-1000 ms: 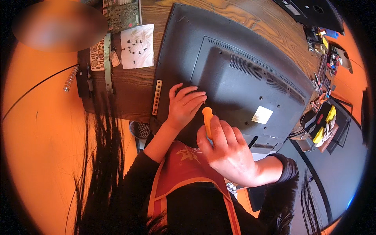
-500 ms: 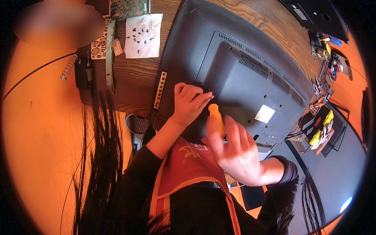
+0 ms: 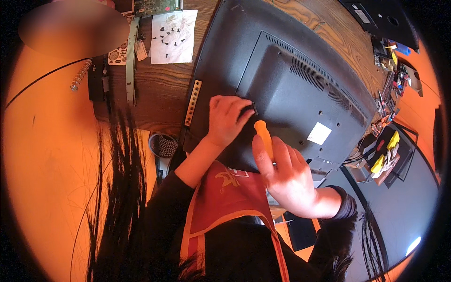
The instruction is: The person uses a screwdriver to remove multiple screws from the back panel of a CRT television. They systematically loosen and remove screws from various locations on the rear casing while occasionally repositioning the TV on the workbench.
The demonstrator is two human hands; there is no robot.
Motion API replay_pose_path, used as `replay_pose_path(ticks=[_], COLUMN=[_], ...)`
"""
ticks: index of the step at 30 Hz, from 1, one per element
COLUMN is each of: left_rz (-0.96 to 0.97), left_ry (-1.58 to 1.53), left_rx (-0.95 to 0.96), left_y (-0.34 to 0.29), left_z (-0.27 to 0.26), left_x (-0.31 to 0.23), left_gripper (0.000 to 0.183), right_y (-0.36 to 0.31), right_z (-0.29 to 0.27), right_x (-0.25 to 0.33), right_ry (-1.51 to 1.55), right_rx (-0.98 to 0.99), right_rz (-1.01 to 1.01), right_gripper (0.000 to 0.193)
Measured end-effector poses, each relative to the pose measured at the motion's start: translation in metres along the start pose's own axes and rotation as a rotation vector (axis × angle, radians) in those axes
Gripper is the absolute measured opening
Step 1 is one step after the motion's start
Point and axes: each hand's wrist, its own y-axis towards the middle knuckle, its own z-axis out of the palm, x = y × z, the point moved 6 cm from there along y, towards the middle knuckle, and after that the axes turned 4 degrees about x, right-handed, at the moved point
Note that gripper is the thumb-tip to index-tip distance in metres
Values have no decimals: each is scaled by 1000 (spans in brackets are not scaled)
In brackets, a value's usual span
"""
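A large black flat-screen TV [image 3: 277,89] lies with its back panel upward in front of me. My right hand [image 3: 291,178] is wrapped around the yellow handle of a screwdriver [image 3: 264,134]. The dark shaft points away from me, toward the recessed edge of the panel. Beside its tip, the thumb and forefinger of my left hand [image 3: 224,120] are bent toward each other. Something small and dark shows at those fingertips, too little to make out. Several dark screws [image 3: 167,42] are spread on a white paper sheet [image 3: 174,55] to the left of the TV.
A strip with a row of holes [image 3: 193,103] lies along the TV's left edge. Farther left are a long pale metal strip [image 3: 130,70], a green circuit board [image 3: 155,6] and a coiled spring [image 3: 82,75]. Tools [image 3: 383,108] crowd the right side. Below the table edge stands a mesh bin [image 3: 163,145].
The screwdriver has steadied, its tip now at my left fingertips. My left thumb and forefinger have shifted around the tip. My right hand has turned, showing more of its back.
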Motion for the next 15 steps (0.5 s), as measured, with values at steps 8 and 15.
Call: replay_pose_path(ticks=[8, 15], left_rz=[51, 71], left_ry=[40, 63], left_rx=[131, 122], left_y=[4, 7], left_z=[5, 9], left_x=[2, -2], left_gripper=[31, 22], right_y=[0, -2], right_z=[1, -6], right_x=[-4, -21], right_ry=[91, 59], right_rx=[-66, -78], right_rz=[-57, 195], right_gripper=[43, 39])
